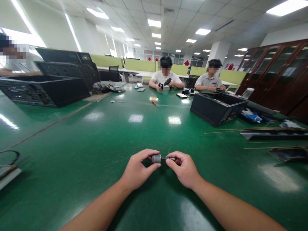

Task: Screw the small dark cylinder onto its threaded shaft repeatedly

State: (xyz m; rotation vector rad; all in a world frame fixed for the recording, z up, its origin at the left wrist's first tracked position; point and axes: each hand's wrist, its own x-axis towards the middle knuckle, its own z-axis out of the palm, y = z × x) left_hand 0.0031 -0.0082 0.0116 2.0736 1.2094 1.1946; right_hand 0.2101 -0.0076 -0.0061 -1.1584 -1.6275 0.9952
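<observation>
Just above the green table [103, 128], a small grey metal cylinder [157, 158] with a thin dark shaft lies level between my two hands. My left hand [141, 166] grips the cylinder body between thumb and fingers. My right hand [184, 168] pinches the slim metal shaft [170, 158] at the right end. The cylinder and shaft look joined in one line. Part of each hand's fingers is hidden behind the piece.
Black computer cases stand at the left [69, 91] and right [209, 110]. An orange screwdriver [154, 103] lies farther back. Thin rods [231, 131] and dark metal parts lie right. Two people sit across the table, one holding a power drill [167, 81]; another person is far left.
</observation>
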